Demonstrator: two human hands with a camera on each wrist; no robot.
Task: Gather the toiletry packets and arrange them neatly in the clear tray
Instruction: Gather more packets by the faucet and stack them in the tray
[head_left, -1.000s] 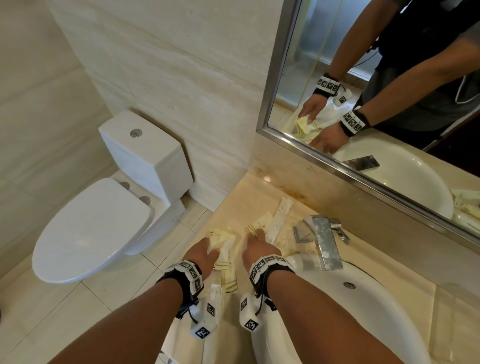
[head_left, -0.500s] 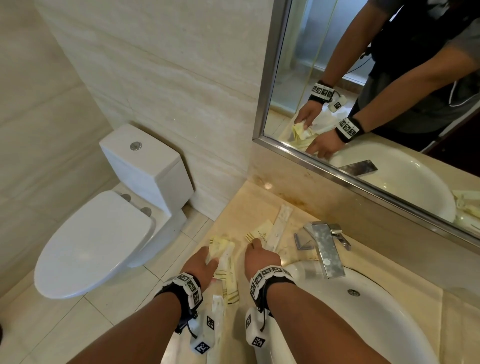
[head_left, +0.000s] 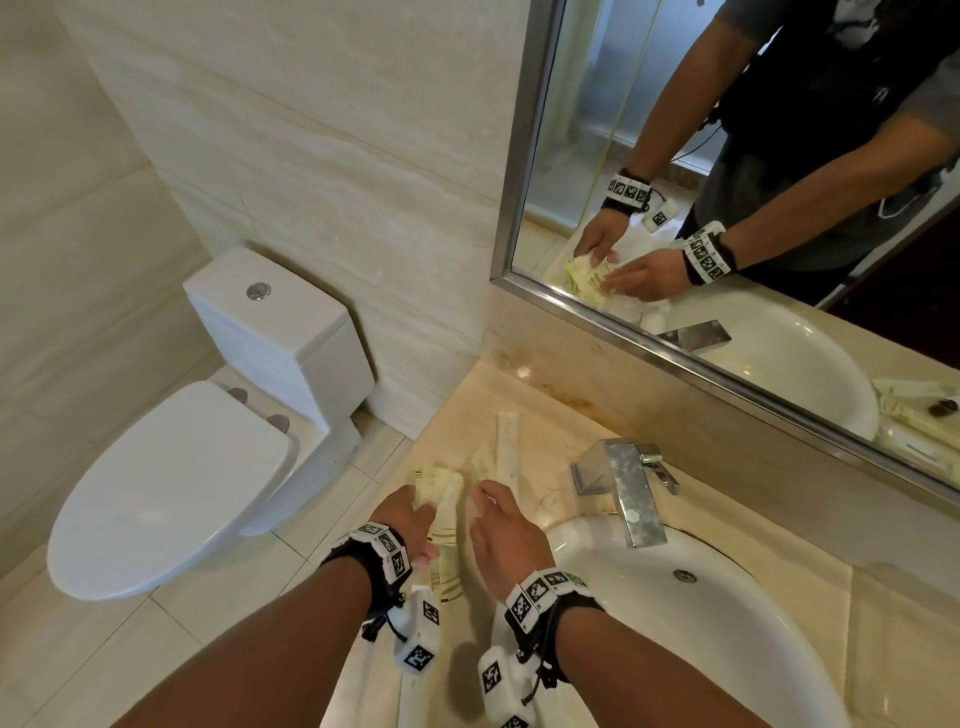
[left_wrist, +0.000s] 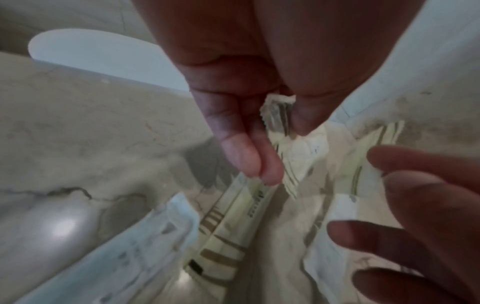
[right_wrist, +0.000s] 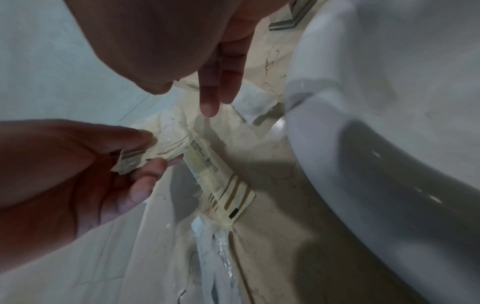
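The right hand (head_left: 506, 535) has lifted off the worktop (head_left: 524, 415), fingers (right_wrist: 209, 102) released just above the striped toiletry packets (right_wrist: 221, 183), while the left hand (head_left: 402, 522) pinches a light, crinkly sachet (left_wrist: 279, 115) by its serrated edge, probably the best hold.

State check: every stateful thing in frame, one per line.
left hand: pinches a bunch of yellow packets
right hand: open, fingers spread, holds nothing
long striped packet: flat on the counter
long white packet: flat on the counter
toilet lid: closed
faucet: no water visible
basin: no water pooled
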